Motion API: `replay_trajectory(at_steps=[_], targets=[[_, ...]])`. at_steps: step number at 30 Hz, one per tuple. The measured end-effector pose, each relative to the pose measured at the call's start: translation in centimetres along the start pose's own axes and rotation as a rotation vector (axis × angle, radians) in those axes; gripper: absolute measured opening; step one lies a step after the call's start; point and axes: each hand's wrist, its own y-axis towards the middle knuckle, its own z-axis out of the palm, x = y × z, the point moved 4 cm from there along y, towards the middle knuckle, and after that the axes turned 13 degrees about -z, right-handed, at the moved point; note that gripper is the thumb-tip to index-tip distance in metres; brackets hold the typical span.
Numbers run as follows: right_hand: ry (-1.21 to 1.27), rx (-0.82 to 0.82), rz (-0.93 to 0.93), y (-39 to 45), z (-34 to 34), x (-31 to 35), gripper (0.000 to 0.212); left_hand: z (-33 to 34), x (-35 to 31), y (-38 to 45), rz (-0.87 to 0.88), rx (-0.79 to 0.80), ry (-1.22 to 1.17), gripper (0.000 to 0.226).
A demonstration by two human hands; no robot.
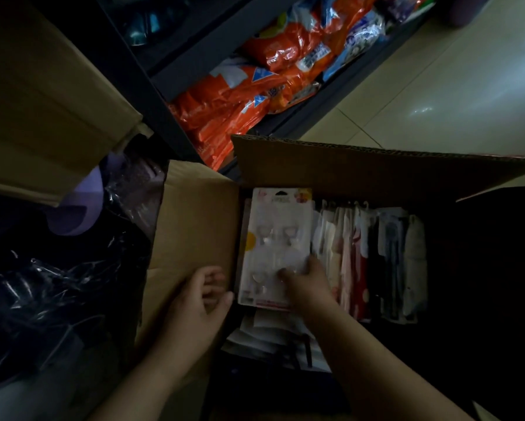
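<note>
An open cardboard box stands on the floor below me, packed with upright packaged goods. A white blister card with clear hooks lies tilted at the box's left end. My right hand grips the card's lower right corner, thumb on its face. My left hand hovers over the box's left flap, fingers loosely curled, its thumb tip close to the card's lower left edge. It holds nothing.
A dark shelf unit with orange and blue snack bags stands beyond the box. Another cardboard box sits at upper left above black plastic wrap. Pale tiled floor lies to the right.
</note>
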Motion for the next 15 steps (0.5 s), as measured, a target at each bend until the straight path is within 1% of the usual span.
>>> replay_trajectory(at_steps=[2, 4, 5, 6, 7, 8, 9, 10, 12, 13, 15], targets=[[0.176, 0.092, 0.035, -3.0, -1.0, 1.7, 0.031, 0.7, -1.3, -1.0, -0.117, 0.123, -0.291, 0.037], [0.230, 0.226, 0.028, -6.6, -1.1, 2.5, 0.038, 1.0, -2.8, -3.0, -0.227, 0.259, -0.560, 0.034], [0.235, 0.308, 0.027, -8.5, -0.7, 2.7, 0.040, 0.8, -3.2, -4.1, -0.256, 0.290, -0.627, 0.032], [0.216, 0.392, 0.027, -10.2, -0.2, 2.7, 0.039, 0.2, -3.3, -5.0, -0.271, 0.270, -0.627, 0.028], [0.151, 0.449, 0.011, -11.3, 0.0, 2.5, 0.034, -0.6, -3.1, -5.8, -0.277, 0.213, -0.595, 0.024], [0.084, 0.462, -0.030, -11.7, 0.0, 2.3, 0.026, -1.6, -2.6, -6.3, -0.280, 0.144, -0.565, 0.020], [0.009, 0.414, -0.058, -11.4, -0.5, 2.1, 0.019, -2.8, -1.9, -6.7, -0.284, 0.089, -0.546, 0.018], [-0.063, 0.332, -0.067, -10.5, -1.1, 1.8, 0.015, -3.7, -1.1, -6.8, -0.294, 0.050, -0.531, 0.018], [-0.206, 0.178, -0.060, -7.9, -2.3, 1.8, 0.025, -5.1, 0.0, -6.9, -0.330, 0.030, -0.500, 0.019], [-0.230, 0.159, -0.043, -6.3, -2.5, 1.7, 0.032, -5.4, 0.4, -6.6, -0.339, 0.039, -0.482, 0.018], [-0.252, 0.219, 0.014, -3.0, -1.7, 0.7, 0.044, -5.2, 0.7, -5.8, -0.327, 0.072, -0.461, 0.017]])
